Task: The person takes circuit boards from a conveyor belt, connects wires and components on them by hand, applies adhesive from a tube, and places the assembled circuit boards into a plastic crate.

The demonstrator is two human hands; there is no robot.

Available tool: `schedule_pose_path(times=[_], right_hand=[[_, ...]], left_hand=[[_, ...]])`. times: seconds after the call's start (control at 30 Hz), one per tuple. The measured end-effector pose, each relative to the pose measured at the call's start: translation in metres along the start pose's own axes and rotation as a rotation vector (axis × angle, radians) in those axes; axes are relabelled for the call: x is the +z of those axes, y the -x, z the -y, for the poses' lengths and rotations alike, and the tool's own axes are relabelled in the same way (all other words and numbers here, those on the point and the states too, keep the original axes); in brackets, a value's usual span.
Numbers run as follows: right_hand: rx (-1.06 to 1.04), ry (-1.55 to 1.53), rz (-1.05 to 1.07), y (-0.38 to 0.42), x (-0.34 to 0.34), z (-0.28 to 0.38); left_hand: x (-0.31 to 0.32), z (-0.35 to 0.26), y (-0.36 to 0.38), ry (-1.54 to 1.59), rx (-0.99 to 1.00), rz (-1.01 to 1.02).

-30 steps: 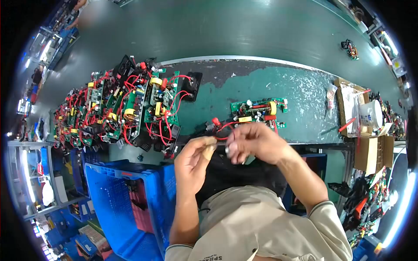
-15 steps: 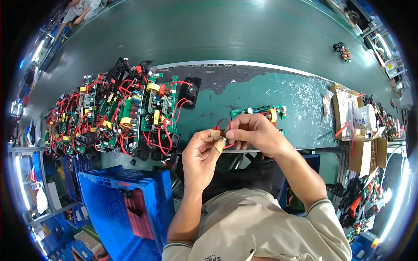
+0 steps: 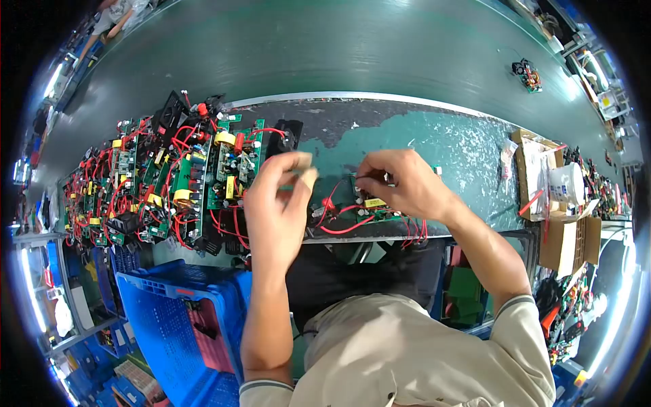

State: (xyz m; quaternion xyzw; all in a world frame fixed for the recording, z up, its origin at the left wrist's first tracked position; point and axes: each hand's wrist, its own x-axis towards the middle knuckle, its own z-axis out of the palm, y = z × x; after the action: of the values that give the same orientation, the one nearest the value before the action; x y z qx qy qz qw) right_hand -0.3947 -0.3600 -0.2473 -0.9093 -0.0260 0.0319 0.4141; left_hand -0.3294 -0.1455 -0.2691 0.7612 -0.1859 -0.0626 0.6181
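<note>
My left hand (image 3: 279, 203) is raised over the bench in front of the rows of boards, its thumb and fingers apart and slightly blurred, with nothing visible between them. At the centre, my right hand (image 3: 400, 183) is above a green circuit board (image 3: 390, 214) with a yellow component and red wires. Its thumb and forefinger are pinched on a thin dark red wire (image 3: 340, 184). The hand covers much of that board. Left of my left hand stand tightly packed circuit boards (image 3: 230, 163) with red wires, yellow coils and black parts.
A blue crate (image 3: 163, 312) stands below the bench at the left. On the right are a cardboard box (image 3: 532, 169) and a white tub (image 3: 567, 183). Another small assembly (image 3: 527, 74) lies on the green belt (image 3: 352, 47). Part of a person (image 3: 112, 20) shows at the top left.
My hands, together before, have parted. The left has moved left and opened; the right has moved slightly right and up. The board with red wires now shows below and between them.
</note>
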Motion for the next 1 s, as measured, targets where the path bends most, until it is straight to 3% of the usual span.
schedule_pose_path(times=[0.03,0.17,0.2,0.37,0.43,0.57,0.67,1.0], right_hand=[[-0.021,-0.013,-0.032,0.000,0.005,-0.007],[-0.052,-0.074,-0.085,0.007,0.019,-0.025],[-0.043,-0.074,-0.089,0.008,0.021,-0.027],[-0.124,-0.032,-0.124,0.012,0.029,-0.035],[-0.165,-0.001,-0.121,0.012,0.030,-0.037],[-0.171,0.021,-0.106,0.013,0.032,-0.035],[-0.177,0.047,-0.093,0.013,0.032,-0.035],[-0.134,0.057,-0.165,0.016,0.038,-0.032]], left_hand=[[0.002,0.004,-0.015,0.005,-0.034,0.050],[0.016,0.000,-0.051,-0.257,-0.404,0.634],[0.022,0.010,-0.054,-0.170,-0.400,0.661],[0.030,0.028,-0.055,-0.317,-0.366,0.678],[0.035,0.041,-0.051,-0.305,-0.344,0.649],[0.038,0.040,-0.047,-0.181,-0.484,0.619],[0.037,0.042,-0.043,-0.202,-0.426,0.597],[0.038,0.054,-0.039,-0.034,-0.510,0.582]])
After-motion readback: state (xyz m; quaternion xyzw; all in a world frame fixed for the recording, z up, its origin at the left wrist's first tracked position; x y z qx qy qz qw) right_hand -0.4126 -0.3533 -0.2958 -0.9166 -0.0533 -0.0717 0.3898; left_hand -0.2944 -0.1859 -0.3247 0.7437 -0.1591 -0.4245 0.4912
